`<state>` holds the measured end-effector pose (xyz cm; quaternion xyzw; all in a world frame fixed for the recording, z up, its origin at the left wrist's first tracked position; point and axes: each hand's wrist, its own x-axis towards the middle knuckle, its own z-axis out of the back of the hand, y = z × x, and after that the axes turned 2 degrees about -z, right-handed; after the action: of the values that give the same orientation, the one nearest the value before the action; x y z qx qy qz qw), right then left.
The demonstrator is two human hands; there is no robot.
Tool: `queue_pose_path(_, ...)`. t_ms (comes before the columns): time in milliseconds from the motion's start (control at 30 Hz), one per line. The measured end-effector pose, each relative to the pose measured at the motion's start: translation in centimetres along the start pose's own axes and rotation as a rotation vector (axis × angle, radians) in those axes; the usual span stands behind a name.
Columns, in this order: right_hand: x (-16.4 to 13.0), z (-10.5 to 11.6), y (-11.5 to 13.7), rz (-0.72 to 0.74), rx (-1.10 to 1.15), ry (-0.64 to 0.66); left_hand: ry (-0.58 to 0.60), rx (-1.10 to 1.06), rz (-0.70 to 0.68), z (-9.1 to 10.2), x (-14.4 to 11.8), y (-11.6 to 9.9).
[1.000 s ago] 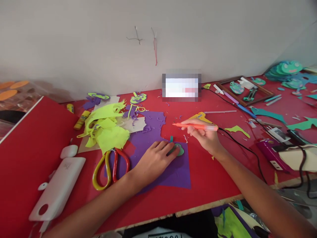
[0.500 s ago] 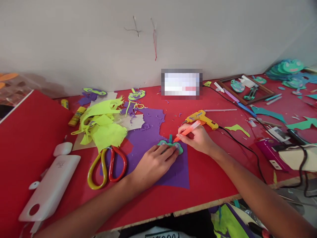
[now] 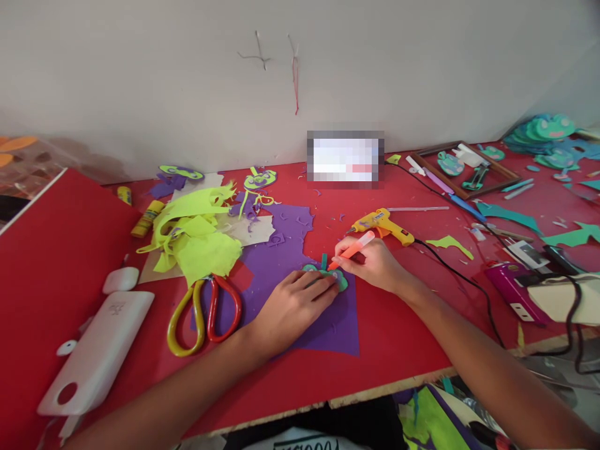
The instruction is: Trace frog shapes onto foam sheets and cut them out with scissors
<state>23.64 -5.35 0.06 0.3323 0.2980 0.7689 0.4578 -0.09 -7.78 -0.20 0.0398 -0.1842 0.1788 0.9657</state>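
Observation:
Fingers stretched out, my left hand [image 3: 295, 303] lies flat over a green foam frog-like cutout [image 3: 344, 282] and presses it down. Part of the cutout is hidden under the fingers; a small green tab [image 3: 324, 261] sticks up at its top edge. In my right hand [image 3: 375, 262] is an orange marker [image 3: 355, 248], pinched and tilted, its tip at the cutout's upper edge. I cannot tell whether the tip touches. Beneath both lies a purple foam sheet [image 3: 344, 334]. Scissors [image 3: 185, 331] with yellow and red handles rest left of my left hand.
A yellow glue gun [image 3: 384, 226] lies beyond my right hand, its black cord [image 3: 462, 281] running right. Yellow-green foam scraps [image 3: 206, 250] are heaped at left. A white power bank [image 3: 100, 350] lies near left. A brown frame [image 3: 506, 181] with cutouts stands back right.
The marker has shifted slightly down and left with my right hand, its tip nearer the cutout. My left hand stays over the cutout. The whole view has shifted slightly.

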Motion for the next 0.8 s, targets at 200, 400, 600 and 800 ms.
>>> queue_pose_path(200,0.02,0.11,0.03,0.032,-0.058,-0.048,0.021,-0.035,0.009,-0.15,-0.12,0.07)
queue_pose_path(400,0.01,0.51,0.10,0.025,-0.070,-0.049,0.026,-0.031,0.016,-0.15,-0.11,0.14)
queue_pose_path(600,-0.10,0.72,0.10,0.030,-0.071,-0.046,0.051,-0.047,0.023,-0.47,-0.20,0.47)
queue_pose_path(800,-0.13,0.81,0.13,0.035,-0.079,-0.059,0.074,-0.074,0.029,-0.69,-0.27,0.85)
